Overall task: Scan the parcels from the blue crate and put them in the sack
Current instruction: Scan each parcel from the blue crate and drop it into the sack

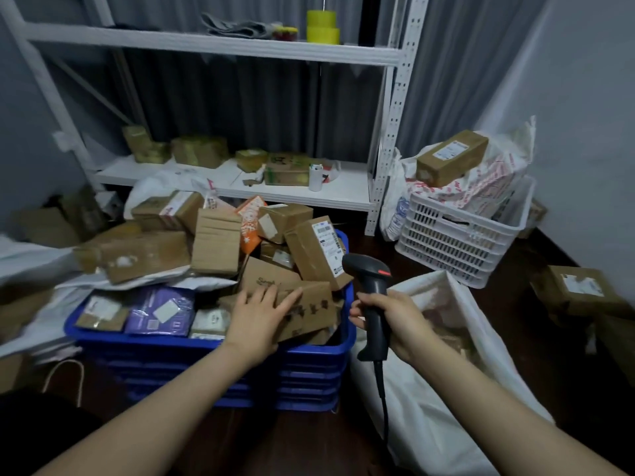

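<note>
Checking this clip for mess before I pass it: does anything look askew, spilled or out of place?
The blue crate is overfilled: parcels heap above its rim, tilted every way, some apparently spilling past its far left edge. A long box lies tilted on the stuffed bag in the white crate. The right hand grips the scanner.

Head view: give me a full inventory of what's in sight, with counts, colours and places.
blue crate: one, blue, floor centre, heaped full
parcels: many, mostly brown cardboard, one purple, one orange, piled in and behind the crate
sack: one, white, open, floor right of the crate
scanner: one, black, corded, beside the crate's right rim
white crate: one, back right, holding printed bags and a brown box
shelving: one, white, behind the pile
tape rolls: two, yellow, stacked on the top shelf
left hand: rests on a brown parcel at the crate's near right
right hand: grips the scanner handle
</note>
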